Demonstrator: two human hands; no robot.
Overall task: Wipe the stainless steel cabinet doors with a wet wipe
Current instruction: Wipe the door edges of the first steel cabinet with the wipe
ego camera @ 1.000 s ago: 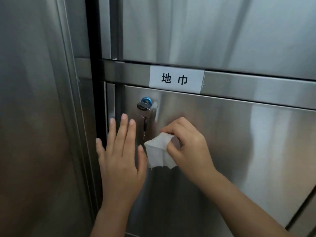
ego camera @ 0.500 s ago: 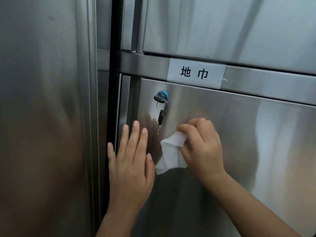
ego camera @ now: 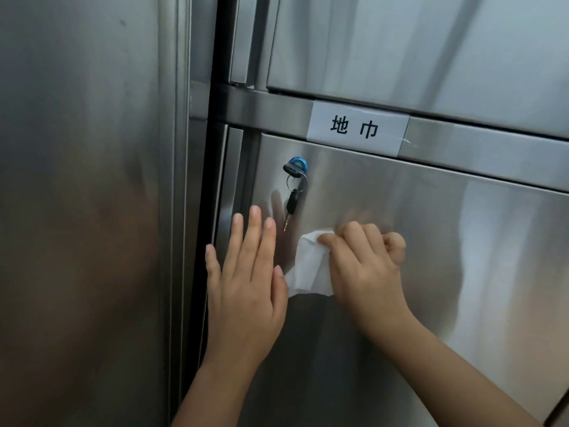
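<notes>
The right hand grips the wipe against the door; just beside it, the left hand lies flat and open.

2 hands, 1 wipe, 2 keys, 1 label, 2 doors.

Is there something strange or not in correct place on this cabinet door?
A key is left in the lock, a second key dangling from its ring. The paper label sits slightly crooked, tape wrinkled at its right end. No damage shows.

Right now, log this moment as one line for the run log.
left hand: flat on lower door | right hand: pinching wet wipe against door | keys: hanging from lock | phase: wiping
</notes>
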